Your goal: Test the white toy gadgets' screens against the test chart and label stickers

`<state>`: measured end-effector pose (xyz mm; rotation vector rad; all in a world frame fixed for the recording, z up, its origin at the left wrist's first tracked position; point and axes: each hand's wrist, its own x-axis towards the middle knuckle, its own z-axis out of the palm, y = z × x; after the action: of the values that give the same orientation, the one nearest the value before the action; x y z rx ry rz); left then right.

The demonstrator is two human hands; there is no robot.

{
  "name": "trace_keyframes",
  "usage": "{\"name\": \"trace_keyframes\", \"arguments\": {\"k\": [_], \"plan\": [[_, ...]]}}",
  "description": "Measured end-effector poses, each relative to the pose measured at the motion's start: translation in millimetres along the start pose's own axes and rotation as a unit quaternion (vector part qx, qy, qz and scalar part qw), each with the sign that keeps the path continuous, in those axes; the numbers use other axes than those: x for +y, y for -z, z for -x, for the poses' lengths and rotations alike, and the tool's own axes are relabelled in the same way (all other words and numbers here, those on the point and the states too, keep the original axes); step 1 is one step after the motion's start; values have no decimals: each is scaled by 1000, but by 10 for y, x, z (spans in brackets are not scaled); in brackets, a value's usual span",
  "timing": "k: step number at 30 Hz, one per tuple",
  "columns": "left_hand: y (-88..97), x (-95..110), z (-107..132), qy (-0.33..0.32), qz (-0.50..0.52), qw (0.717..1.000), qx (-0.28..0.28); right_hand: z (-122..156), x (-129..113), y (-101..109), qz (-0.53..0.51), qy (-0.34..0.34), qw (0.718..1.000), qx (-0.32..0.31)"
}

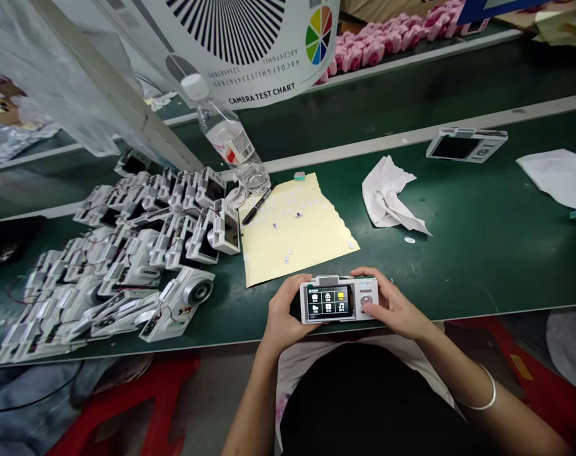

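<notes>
Both hands hold a small white digital camera [339,299] level above the front edge of the green workbench mat [459,266]. Its lit rear screen shows a menu of icons. My left hand [288,309] grips its left end, and my right hand [391,303] wraps its right end, with the thumb on the round control pad. Most of the camera's front is hidden from this angle.
Several partly assembled white cameras with loose wires [126,253] crowd the left of the bench. Nearby are a yellow backing sheet with small white discs [297,234], a black marker [256,207], a water bottle [230,139], crumpled tissue [387,196], another camera [466,144] and a camera test chart [249,38].
</notes>
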<state>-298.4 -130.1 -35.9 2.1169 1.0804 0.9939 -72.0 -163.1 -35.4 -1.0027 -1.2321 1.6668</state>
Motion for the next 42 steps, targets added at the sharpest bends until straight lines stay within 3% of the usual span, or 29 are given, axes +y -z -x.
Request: {"name": "trace_keyframes", "arguments": {"k": [8, 15, 21, 42], "plan": [[-28, -25, 26, -20, -33, 999, 7, 9, 105, 8, -47, 15, 999, -3], [-29, -9, 33, -37, -47, 998, 11, 28, 30, -65, 46, 19, 997, 66], [-34, -11, 32, -53, -37, 998, 16, 28, 19, -116, 67, 21, 992, 105], [-11, -1, 19, -33, -35, 999, 5, 19, 72, -47, 40, 15, 996, 82]]}}
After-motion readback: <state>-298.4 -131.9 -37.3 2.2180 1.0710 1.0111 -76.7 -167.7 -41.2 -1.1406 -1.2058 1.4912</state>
